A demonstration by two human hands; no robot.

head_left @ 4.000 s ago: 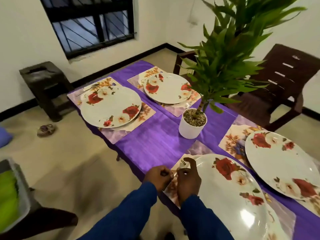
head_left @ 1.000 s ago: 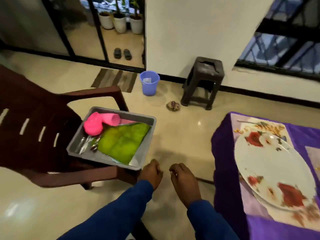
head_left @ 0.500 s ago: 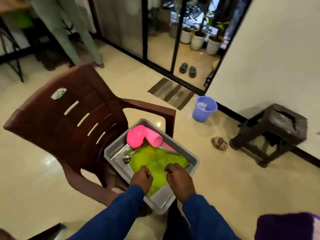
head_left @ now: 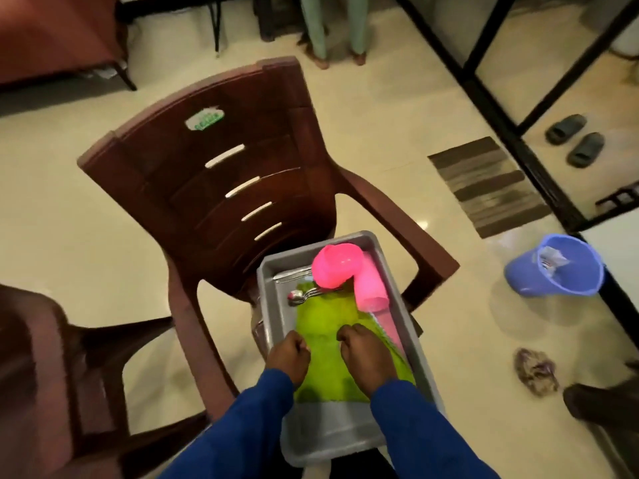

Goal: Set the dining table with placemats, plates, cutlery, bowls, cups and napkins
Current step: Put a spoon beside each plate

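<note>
Napkins of bright green cloth (head_left: 325,326) lie folded in a grey plastic tray (head_left: 332,440) on a brown plastic armchair (head_left: 221,167). Both hands rest on them: the left hand (head_left: 289,357) with fingers curled under, the right hand (head_left: 364,354) likewise curled; whether either grips the cloth cannot be told. Beyond the hands lie metal spoons (head_left: 301,294), a pink plastic bowl (head_left: 337,266) and pink plastic cups (head_left: 370,290).

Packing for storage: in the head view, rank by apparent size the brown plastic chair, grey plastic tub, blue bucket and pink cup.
1. Brown plastic chair
2. Grey plastic tub
3. Blue bucket
4. Pink cup

The tub sits nearer the camera than the bucket, which exaggerates its lead.
</note>
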